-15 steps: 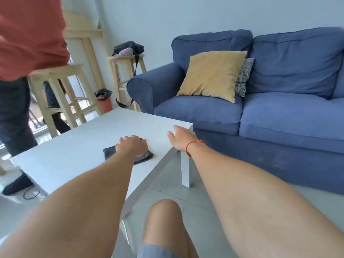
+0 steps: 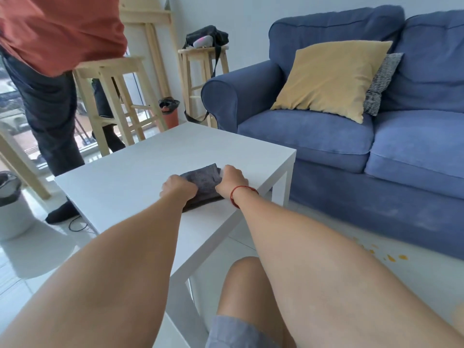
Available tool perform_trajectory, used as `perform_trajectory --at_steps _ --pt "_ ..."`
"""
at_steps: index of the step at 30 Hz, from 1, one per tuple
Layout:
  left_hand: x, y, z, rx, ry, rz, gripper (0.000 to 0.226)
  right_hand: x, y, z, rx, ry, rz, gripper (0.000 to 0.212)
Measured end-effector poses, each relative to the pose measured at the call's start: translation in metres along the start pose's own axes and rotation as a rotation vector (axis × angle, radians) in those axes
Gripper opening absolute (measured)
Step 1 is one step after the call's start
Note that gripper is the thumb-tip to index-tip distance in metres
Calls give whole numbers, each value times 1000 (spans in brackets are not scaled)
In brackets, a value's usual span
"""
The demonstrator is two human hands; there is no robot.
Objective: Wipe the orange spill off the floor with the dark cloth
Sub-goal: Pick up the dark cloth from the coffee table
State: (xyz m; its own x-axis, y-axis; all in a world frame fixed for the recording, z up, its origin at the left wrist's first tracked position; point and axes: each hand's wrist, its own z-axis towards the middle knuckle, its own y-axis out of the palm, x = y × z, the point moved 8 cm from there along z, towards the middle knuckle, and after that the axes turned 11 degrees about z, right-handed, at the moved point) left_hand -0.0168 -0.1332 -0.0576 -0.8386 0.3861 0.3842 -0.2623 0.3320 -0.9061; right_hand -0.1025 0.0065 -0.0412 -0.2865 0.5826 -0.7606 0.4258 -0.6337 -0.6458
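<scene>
The dark cloth point(image 2: 204, 180) lies folded on the white coffee table point(image 2: 120, 177), near its right edge. My left hand point(image 2: 178, 187) grips the cloth's near left side. My right hand point(image 2: 232, 179), with a red string at the wrist, grips the cloth's right side. The orange spill point(image 2: 391, 257) shows as small orange drops on the pale floor at the right, in front of the sofa, partly hidden behind my right forearm.
A blue sofa point(image 2: 351, 136) with a yellow cushion point(image 2: 331, 76) stands close to the table on the right. Another person point(image 2: 50, 71) in a red top stands beyond the table at left, by wooden stools point(image 2: 118, 106). A white bin point(image 2: 12, 204) sits at far left.
My right hand has moved from the table's edge onto the cloth. Both hands now hold it. The camera has tilted down and the spill has come into view.
</scene>
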Motion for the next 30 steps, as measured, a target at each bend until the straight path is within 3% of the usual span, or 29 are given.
perform_trajectory --at_steps 4,13,16,20,26,30 --pt "14 6 -8 -107 -2 -96 47 6 -1 -7 -74 91 77 43" --pt "73 13 -65 -188 146 -265 54 42 -66 -32 57 234 515 45" --pt "108 20 -94 -221 232 -280 54 67 -101 -43 179 281 696 53" --pt "157 33 -139 -247 394 -304 52 100 -164 -64 470 226 606 44" --pt "211 56 -207 -273 596 -348 49 146 -231 -112 664 197 457 29" --pt "237 83 -234 -306 630 -339 48 180 -254 -132 746 242 445 27"
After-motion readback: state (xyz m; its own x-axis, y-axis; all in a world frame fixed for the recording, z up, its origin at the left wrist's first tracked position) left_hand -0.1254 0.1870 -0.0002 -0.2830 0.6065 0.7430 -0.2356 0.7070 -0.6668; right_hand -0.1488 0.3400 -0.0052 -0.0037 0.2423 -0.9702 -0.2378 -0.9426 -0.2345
